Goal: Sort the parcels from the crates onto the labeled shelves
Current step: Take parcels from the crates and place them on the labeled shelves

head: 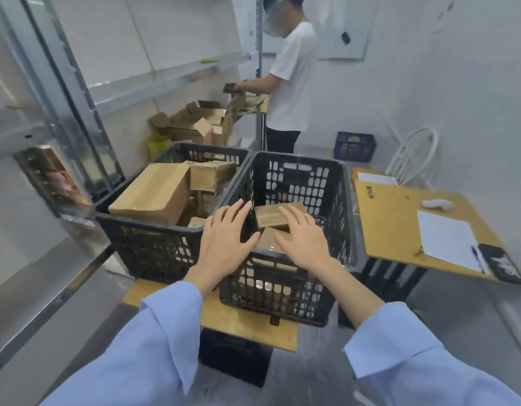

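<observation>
Small tan cardboard parcels (269, 216) lie low in the right crate (300, 183), which is black plastic with lattice walls. The right hand (304, 238) hovers over them, fingers (291, 215) spread, gripping nothing; whether they touch cannot be told. The left hand (224, 234), likewise spread, is above that crate's near-left corner. The left crate (153, 250), same make and touching alongside, holds a large flat box (153, 191) and smaller taped ones. Both crates stand on a wooden tabletop (241, 320).

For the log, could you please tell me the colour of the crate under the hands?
The crate is black; head view.
</observation>
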The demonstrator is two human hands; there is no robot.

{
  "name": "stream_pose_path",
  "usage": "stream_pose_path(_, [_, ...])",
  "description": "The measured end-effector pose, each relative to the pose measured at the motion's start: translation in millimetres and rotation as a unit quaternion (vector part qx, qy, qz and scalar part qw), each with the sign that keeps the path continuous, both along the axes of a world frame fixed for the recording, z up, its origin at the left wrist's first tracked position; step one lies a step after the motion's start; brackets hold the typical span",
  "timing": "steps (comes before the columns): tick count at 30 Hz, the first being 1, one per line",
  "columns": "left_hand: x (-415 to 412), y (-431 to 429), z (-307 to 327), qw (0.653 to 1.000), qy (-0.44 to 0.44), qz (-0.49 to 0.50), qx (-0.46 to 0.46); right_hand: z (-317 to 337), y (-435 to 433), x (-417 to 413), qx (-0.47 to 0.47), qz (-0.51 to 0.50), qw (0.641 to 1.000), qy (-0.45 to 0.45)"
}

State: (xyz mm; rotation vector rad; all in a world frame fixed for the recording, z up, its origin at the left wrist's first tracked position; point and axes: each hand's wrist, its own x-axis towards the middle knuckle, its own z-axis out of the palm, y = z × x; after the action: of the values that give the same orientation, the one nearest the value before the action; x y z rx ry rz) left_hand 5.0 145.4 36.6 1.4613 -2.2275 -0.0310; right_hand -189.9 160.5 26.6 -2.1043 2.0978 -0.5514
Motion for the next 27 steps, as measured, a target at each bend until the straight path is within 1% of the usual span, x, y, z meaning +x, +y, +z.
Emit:
stream_pose_path(4, [-16, -46, -16, 0.998, -0.015, -0.048, 0.028, -15, -24, -22, 0.036, -0.013, 0.999, -0.003])
stream_pose_path(7, [-23, -81, -34, 0.994, -0.022, -0.085, 0.065, -26, -43, -36, 0.066, -0.019, 0.998, -0.011])
stream_pose_path(10, [-30, -112, -50, 0.986, -0.033, -0.116, 0.112, -38, -64, -43, 0.107, -0.029, 0.993, -0.045])
stream_pose_path(14, [-42, -144, -68, 0.974, -0.015, -0.146, 0.174, -56, -85, -46, 0.150, -0.047, 0.982, -0.105])
stream_pose_path(18, [-53, -159, -86, 0.964, -0.005, -0.161, 0.211, -71, -101, -41, 0.179, -0.056, 0.969, -0.163])
stream_pose_path(23, [-61, -169, -102, 0.952, 0.040, -0.167, 0.254, -87, -110, -42, 0.193, -0.071, 0.953, -0.224])
stream_pose_path(25, [-64, -168, -109, 0.949, 0.056, -0.172, 0.257, -95, -110, -45, 0.203, -0.085, 0.944, -0.247])
stream_pose_path(27, [-67, -166, -115, 0.951, 0.047, -0.183, 0.243, -102, -109, -49, 0.209, -0.096, 0.938, -0.258])
